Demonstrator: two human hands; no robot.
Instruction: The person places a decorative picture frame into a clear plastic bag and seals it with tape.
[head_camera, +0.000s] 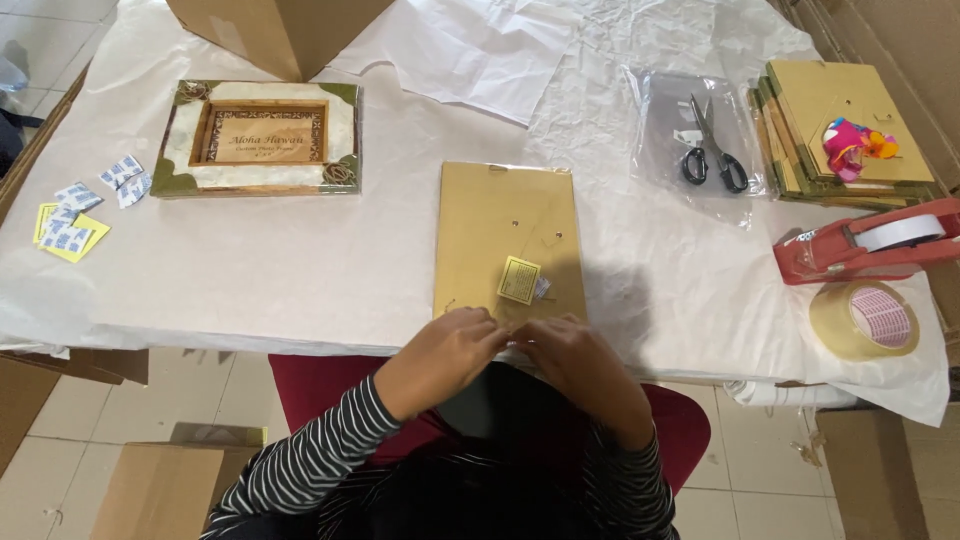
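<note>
Both hands (515, 345) pinch the near edge of a flat board in clear wrap (508, 240). It looks light, stiff and slippery; edges seem the safest hold.

yellow square label (519, 279) on wrapped flat package (505, 225), perhaps stickers (72, 228) far left

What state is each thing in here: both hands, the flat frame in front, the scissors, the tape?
Left hand: grip pinching the near edge of the wrapped frame.
Right hand: grip pinching the same edge.
Wrapped frame: flat, back side up, in clear film.
Decorated frame: flat, face up, unwrapped.
Scissors: shut, lying on a clear bag.
Tape roll: flat, loose.
Tape dispenser: loaded, on its side.
</note>
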